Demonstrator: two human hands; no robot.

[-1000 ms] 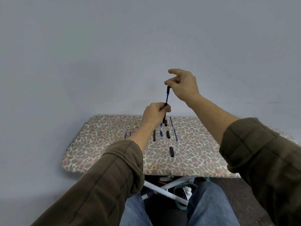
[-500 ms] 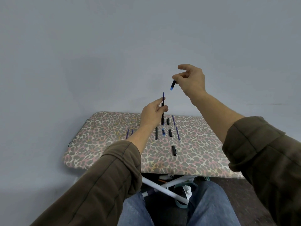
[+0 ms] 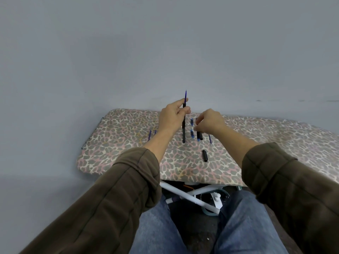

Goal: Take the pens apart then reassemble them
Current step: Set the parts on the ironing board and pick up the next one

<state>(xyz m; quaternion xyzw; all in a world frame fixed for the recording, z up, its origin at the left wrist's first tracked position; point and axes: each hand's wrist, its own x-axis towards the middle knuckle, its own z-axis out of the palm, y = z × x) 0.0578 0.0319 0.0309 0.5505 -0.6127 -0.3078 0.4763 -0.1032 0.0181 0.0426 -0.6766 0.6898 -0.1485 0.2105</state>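
**Pen barrel held upright, parts spread on the leopard-print board**

The left hand [image 3: 172,116] pinches a black pen barrel [image 3: 184,114] between thumb and fingers, holding it nearly upright, with the blue refill tip [image 3: 186,94] poking out of its top. The right hand [image 3: 209,122] is lowered over the loose parts on the ironing board [image 3: 119,143], fingers curled narrow; whether it grips anything cannot be told. Just below its fingertips lie a short blue piece [image 3: 192,133] and a black piece [image 3: 199,136], side by side. A black cap [image 3: 204,155] lies apart, nearer the person. A thin blue refill [image 3: 210,139] lies right of the black piece, and two more [image 3: 149,135] rest left of the left wrist.
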